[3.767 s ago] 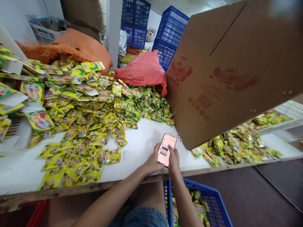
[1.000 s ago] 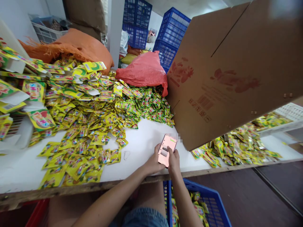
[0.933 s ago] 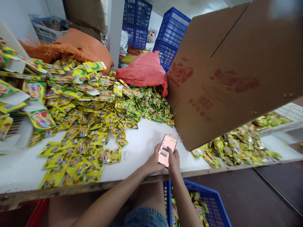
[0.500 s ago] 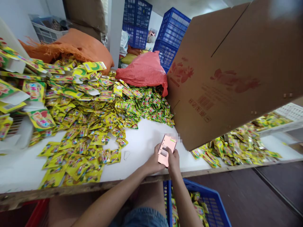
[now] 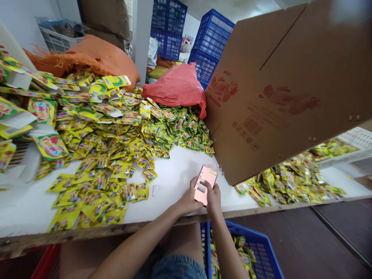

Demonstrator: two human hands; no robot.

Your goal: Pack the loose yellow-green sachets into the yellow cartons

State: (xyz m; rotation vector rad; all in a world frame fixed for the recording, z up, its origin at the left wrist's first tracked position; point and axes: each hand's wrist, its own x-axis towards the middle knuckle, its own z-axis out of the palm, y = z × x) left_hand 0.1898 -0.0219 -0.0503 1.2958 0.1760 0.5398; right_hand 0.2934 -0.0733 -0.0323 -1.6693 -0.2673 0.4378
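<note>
Phone [image 5: 201,182]: just below and right of frame centre, top leaning right, screen lit pink; held over the white table [image 5: 171,172].
Left hand [image 5: 187,200]: grasping the phone by its left side and lower end.
Right hand [image 5: 213,198]: curled about the phone's right side, thumb laid across the screen.
Step in hand: in my judgement, I am reading or tapping the screen; no sachet is in my grasp.
Next touch: I judge it calls for a steady left grip while the right thumb alone shifts.
Yellow sachets [image 5: 94,205]: strewn over the left of the frame, the closest ones apart from my hands.
Green sachets [image 5: 188,131]: heaped above the phone, at the mouth of the red sack [image 5: 177,85].
Carton [image 5: 276,73]: fills the upper right, tilted; its right side is cut off.
Blue crate [image 5: 269,248]: bottom of frame, right of centre, holding more sachets; partly hidden by my right forearm [image 5: 229,244] and cut off below.
Not established: the screen's writing is too small to read; blurred squares lie beside the phone's top right corner; fingers beneath the phone are hidden; whether the thumb presses or hovers, I cannot tell.
</note>
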